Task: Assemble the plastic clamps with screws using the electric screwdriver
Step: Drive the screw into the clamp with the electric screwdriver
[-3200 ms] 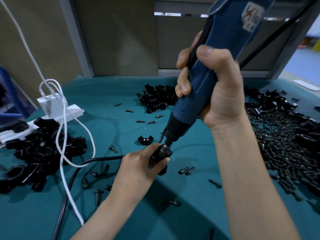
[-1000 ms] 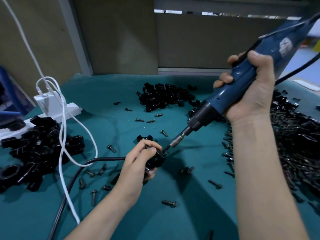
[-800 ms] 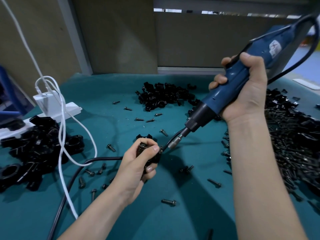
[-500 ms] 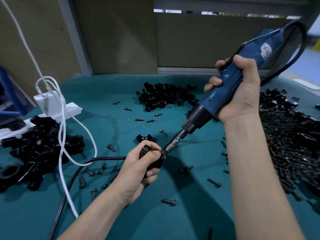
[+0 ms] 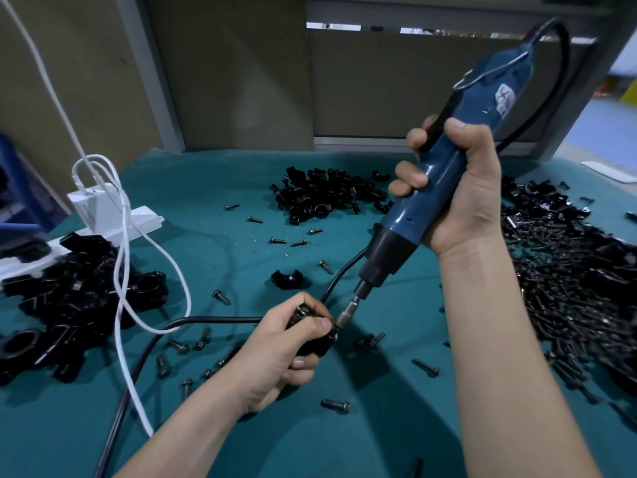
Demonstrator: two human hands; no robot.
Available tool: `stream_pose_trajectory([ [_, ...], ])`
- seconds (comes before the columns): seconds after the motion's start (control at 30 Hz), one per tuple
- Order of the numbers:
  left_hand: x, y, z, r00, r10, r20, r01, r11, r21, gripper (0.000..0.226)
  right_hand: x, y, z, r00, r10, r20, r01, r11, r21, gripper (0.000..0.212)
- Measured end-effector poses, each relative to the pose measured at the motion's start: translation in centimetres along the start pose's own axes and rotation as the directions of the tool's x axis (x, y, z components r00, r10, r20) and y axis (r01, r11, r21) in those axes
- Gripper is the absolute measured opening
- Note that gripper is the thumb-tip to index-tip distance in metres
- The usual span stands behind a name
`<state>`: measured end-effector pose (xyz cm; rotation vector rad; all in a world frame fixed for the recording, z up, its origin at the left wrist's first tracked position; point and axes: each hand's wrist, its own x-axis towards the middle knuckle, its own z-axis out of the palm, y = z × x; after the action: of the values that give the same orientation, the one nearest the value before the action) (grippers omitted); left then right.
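I am judging this to be the screw-driving step. My left grip (image 5: 275,343) is clamping a black plastic clamp (image 5: 315,345), holding it just above the middle of the tabletop (image 5: 344,443). My right grip (image 5: 458,188) is wrapping tightly round the blue electric screwdriver (image 5: 408,219), whose bit (image 5: 346,313) is meeting the clamp's side at a slant. Thumb and bit are hiding the screw, so I cannot tell how far in it is sitting. The next move, I am thinking, is calling for lining the tool up with the screw, pressing in and bracing the clamp against the twist. A black cable (image 5: 213,319) is running just behind my left grip, and loose screws (image 5: 335,404) are lying all around it. A heap of black clamps (image 5: 69,305) under a white cable (image 5: 127,270) is crowding the left edge. A heap of screws (image 5: 568,288) is filling the right edge, and a pile of clamp halves (image 5: 320,198) is sitting toward the far edge. I am finding the most open room toward the front edge, between my forearms.
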<state>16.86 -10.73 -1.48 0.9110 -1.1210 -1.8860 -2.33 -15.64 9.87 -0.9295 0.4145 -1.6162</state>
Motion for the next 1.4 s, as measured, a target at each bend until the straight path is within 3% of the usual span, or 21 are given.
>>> stream_pose_trajectory([
  [0.17,-0.07,0.12,0.17,1.000,-0.024,0.019,0.024,1.000,-0.017,0.007,0.01,-0.02,-0.04,0.996,0.004,0.088,-0.009,0.998,0.055,0.008],
  [1.07,0.04,-0.31,0.02,1.000,0.009,0.026,-0.008,0.999,-0.033,0.004,0.22,0.75,-0.27,0.997,0.028,0.069,-0.033,0.997,0.073,0.015],
  [1.4,0.09,-0.35,0.13,0.999,0.014,0.031,-0.013,1.000,-0.027,0.005,0.18,0.72,-0.41,0.998,0.037,0.053,-0.041,0.997,0.072,0.006],
])
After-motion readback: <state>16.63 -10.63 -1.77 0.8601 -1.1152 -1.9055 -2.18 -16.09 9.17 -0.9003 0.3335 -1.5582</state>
